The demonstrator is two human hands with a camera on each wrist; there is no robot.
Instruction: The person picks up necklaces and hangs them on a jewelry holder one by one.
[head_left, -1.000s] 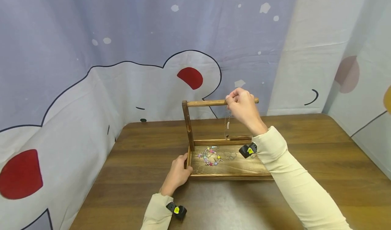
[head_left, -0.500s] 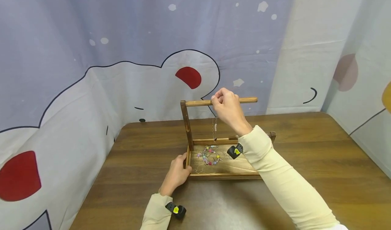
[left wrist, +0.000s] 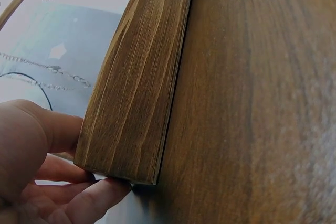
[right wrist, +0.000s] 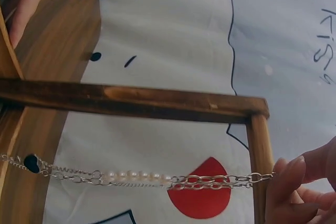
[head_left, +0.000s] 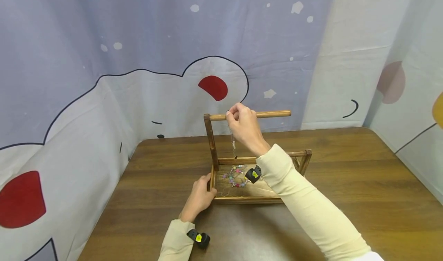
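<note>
Right sleeve (head_left: 308, 203) hides near right corner of tray (head_left: 245, 200). Right hand (head_left: 245, 128) covers part of crossbar (head_left: 273, 114) and top of chain (right wrist: 135, 177). Beads (head_left: 238, 184) too small to count. Near edge of worktop (head_left: 155, 191) cut off.

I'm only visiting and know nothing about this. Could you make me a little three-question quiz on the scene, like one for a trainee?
1. Which hand holds the pearl-beaded chain?

2. True or false: the left hand grips the upper wooden rod.

3. Where does the colourful beaded bracelet lie?
a) around the upper wooden rod
b) inside the wooden tray
c) on the left sleeve

Key:
1. The right hand.
2. False; it grips the wooden tray at its left end.
3. b
</note>
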